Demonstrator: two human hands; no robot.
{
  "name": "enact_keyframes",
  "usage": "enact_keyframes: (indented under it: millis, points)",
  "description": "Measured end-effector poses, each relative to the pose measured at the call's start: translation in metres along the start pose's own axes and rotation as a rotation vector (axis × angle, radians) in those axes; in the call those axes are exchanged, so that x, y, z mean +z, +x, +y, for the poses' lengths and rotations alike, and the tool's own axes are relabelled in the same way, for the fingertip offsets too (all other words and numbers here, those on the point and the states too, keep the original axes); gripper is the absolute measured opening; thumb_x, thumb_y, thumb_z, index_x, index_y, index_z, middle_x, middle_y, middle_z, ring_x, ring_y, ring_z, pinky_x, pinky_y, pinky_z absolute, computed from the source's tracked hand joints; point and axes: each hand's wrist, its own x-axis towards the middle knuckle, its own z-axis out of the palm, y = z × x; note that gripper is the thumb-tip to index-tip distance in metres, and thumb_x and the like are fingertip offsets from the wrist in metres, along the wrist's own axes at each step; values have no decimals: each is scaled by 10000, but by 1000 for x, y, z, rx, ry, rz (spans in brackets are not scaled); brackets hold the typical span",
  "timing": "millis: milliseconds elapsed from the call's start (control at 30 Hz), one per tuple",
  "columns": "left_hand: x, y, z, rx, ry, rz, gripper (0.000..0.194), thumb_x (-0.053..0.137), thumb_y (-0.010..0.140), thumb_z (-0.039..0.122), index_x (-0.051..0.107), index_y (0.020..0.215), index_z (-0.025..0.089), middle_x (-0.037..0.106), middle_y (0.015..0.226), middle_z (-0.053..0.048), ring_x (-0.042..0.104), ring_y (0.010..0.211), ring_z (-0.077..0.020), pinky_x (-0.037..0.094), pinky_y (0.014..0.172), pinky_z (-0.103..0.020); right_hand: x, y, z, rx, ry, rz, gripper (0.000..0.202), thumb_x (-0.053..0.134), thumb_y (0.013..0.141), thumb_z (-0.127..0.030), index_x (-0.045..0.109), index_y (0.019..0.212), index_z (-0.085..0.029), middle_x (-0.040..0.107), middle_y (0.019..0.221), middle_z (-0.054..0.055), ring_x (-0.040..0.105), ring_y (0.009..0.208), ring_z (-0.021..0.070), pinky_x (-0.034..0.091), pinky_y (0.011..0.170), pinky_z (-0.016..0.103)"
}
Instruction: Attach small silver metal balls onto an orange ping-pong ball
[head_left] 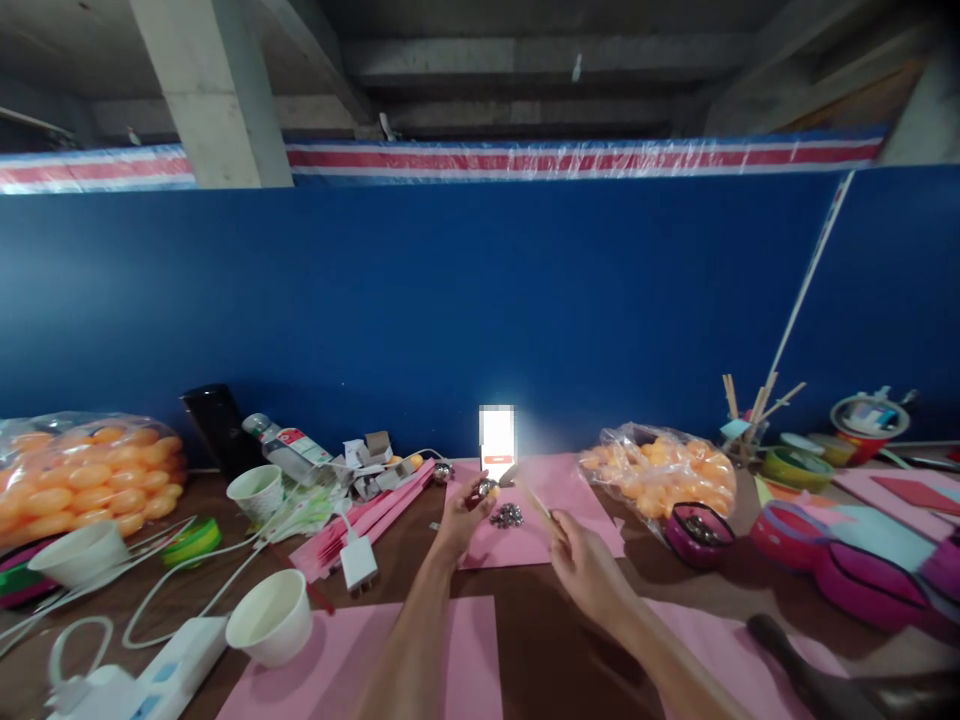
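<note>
My left hand [466, 508] is closed round a small, shiny thing at its fingertips, too small to name. My right hand [577, 550] grips the pale handle of a brush-like tool [534, 500]; its dark tip points toward my left fingers. Between the hands, a small heap of shiny metal pieces [508, 515] lies on a pink sheet [555, 490]. Behind them a lit phone [499, 437] stands upright against the blue wall.
Bags of orange balls [97, 475] stand at far left and right [667, 475]. Paper cups [270, 617], a power strip [180, 665] and cables lie left. A purple bowl [699, 535] of metal pieces and other bowls are right. A dark object [795, 665] lies at lower right.
</note>
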Motion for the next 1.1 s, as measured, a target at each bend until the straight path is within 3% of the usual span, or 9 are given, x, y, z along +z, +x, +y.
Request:
enact_keyframes:
  millis: [133,367,500,967,1100]
  points:
    - [1,-3,4,-1,28,17,536,720,574,236,559,1083,194,614,949,-49,574,811,-136,474,733,-280,-6,-2,-5,-1,-33,-37,356,292,862,-210,423,1193,-192,649,752,25,592,590,137,436,567,225]
    - [1,-4,4,-21,6,-34,515,716,583,249,580,1074,173,613,858,-36,571,722,-113,476,756,-315,3,-8,2,-10,-363,110,377,287,888,-228,404,1245,-210,645,934,64,618,722,163,440,621,237]
    - [1,-3,2,-39,6,-26,531,717,584,247,574,1093,192,626,869,-29,580,767,-119,472,771,-298,8,-8,9,-36,-481,112,404,305,883,-193,381,1279,-212,640,849,55,610,674,152,425,589,222]
    - [0,-2,-1,-25,23,-29,550,698,605,269,556,1129,181,648,853,-37,603,767,-139,482,781,-326,11,-7,15,-58,-550,130,440,336,861,-144,371,1294,-215,615,782,54,590,666,153,396,562,220]
    - [0,-2,-2,-1,79,-43,558,694,611,257,544,1142,168,647,871,-45,600,749,-137,490,751,-315,12,-8,15,-86,-570,73,461,351,847,-123,365,1292,-244,608,760,39,578,630,142,386,538,210]
